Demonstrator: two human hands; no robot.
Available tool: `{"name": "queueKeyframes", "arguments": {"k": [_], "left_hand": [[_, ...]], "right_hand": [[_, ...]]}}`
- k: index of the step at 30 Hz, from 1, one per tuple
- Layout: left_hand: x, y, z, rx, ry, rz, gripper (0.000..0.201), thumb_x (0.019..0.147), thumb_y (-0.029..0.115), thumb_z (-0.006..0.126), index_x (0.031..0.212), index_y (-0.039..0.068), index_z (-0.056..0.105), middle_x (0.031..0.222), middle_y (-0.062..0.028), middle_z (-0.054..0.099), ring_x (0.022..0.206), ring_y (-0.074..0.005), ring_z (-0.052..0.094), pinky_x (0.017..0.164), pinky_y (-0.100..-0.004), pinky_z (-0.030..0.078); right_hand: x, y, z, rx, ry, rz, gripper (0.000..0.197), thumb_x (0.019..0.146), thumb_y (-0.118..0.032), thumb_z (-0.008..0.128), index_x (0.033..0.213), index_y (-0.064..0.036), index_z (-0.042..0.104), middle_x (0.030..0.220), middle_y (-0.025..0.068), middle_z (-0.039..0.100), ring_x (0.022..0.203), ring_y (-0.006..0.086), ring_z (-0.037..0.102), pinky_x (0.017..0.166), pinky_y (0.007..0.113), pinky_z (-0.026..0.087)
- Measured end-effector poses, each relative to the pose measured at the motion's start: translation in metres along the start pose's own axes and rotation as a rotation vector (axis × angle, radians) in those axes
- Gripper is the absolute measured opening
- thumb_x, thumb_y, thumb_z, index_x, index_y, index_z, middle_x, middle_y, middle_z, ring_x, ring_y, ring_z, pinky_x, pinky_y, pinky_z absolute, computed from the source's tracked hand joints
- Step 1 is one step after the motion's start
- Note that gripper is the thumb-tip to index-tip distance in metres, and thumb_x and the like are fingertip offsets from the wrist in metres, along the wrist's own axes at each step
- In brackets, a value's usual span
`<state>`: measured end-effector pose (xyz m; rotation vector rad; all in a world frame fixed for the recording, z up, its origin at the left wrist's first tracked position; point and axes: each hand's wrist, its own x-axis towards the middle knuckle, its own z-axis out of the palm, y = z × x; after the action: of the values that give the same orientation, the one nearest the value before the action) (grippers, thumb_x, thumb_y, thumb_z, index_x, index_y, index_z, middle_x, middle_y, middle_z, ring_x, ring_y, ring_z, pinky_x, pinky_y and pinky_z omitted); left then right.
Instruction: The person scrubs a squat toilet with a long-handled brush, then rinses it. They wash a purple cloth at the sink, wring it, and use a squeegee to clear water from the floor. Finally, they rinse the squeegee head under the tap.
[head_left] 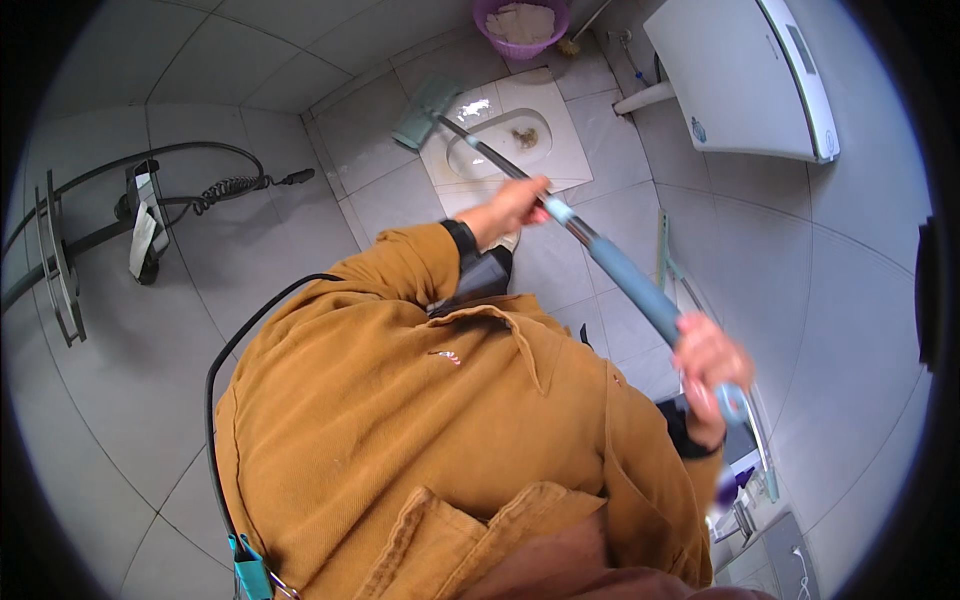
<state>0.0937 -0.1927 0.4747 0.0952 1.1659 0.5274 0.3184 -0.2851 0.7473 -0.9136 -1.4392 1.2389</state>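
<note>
Head view: the left hand is closed about the lower shaft of a long-handled cleaning tool. The right hand, blurred, is wrapped around the handle near its upper end, where a light-blue hanging loop protrudes. The tool slants from near right to far left. Its pale green flat head is at the left edge of a white squat toilet; whether the head bears on the floor cannot be determined. Brown matter is visible in the pan.

Far end: a purple basket containing pale material, with a bristled brush just to its right. Far right: a white tank mounted on the wall. Right side: a second pole with a pale green head stands against the wall. Left side: a wall rail with a coiled black cord. Near right: a washbasin, partly hidden.
</note>
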Motion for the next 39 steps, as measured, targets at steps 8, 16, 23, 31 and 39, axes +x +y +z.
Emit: {"name": "queueKeyframes", "arguments": {"k": [8,16,23,31,39], "left_hand": [[0.048,-0.002,-0.018,0.174,0.046,-0.146,0.022,0.085,0.021,0.042,0.076,0.001,0.047,0.056,-0.0065,0.048,0.040,-0.0150,0.047,0.031,-0.0245,0.038],[0.004,-0.065,0.097,0.120,-0.143,-0.273,0.022,0.084,0.021,0.049,0.070,0.003,0.052,0.057,-0.0062,0.053,0.037,-0.0144,0.049,0.036,-0.0245,0.045],[0.008,-0.043,0.103,0.130,-0.120,-0.151,0.022,0.084,0.022,0.053,0.073,0.002,0.055,0.058,-0.0075,0.057,0.039,-0.0145,0.052,0.037,-0.0257,0.048],[0.103,0.031,0.083,0.314,-0.008,-0.198,0.013,0.081,0.015,0.048,0.071,0.006,0.046,0.057,-0.0045,0.045,0.039,-0.0142,0.045,0.033,-0.0225,0.038],[0.098,-0.035,0.155,0.449,-0.152,-0.240,0.015,0.080,0.015,0.051,0.071,0.004,0.051,0.055,-0.0052,0.050,0.040,-0.0144,0.048,0.033,-0.0239,0.040]], "right_hand": [[0.013,0.037,-0.005,0.033,-0.012,0.086,0.016,0.062,-0.003,0.059,0.060,-0.0074,0.044,0.060,0.0038,0.050,0.061,0.0230,0.054,0.083,0.046,0.042],[-0.038,-0.064,-0.034,-0.196,-0.009,0.159,0.021,0.063,-0.006,0.063,0.056,-0.0088,0.043,0.056,0.0023,0.049,0.054,0.0196,0.052,0.076,0.042,0.042],[-0.043,-0.056,-0.042,-0.182,0.196,-0.006,0.024,0.070,-0.002,0.059,0.057,-0.0086,0.041,0.053,0.0036,0.047,0.048,0.0182,0.048,0.076,0.044,0.044],[-0.008,0.041,-0.048,-0.022,0.244,0.053,0.017,0.069,-0.004,0.059,0.066,-0.0076,0.043,0.067,0.0051,0.050,0.074,0.0227,0.052,0.092,0.047,0.036],[-0.070,-0.008,-0.049,-0.183,0.381,0.085,0.016,0.069,-0.004,0.057,0.066,-0.0090,0.042,0.069,0.0051,0.049,0.072,0.0227,0.051,0.092,0.049,0.034]]}}
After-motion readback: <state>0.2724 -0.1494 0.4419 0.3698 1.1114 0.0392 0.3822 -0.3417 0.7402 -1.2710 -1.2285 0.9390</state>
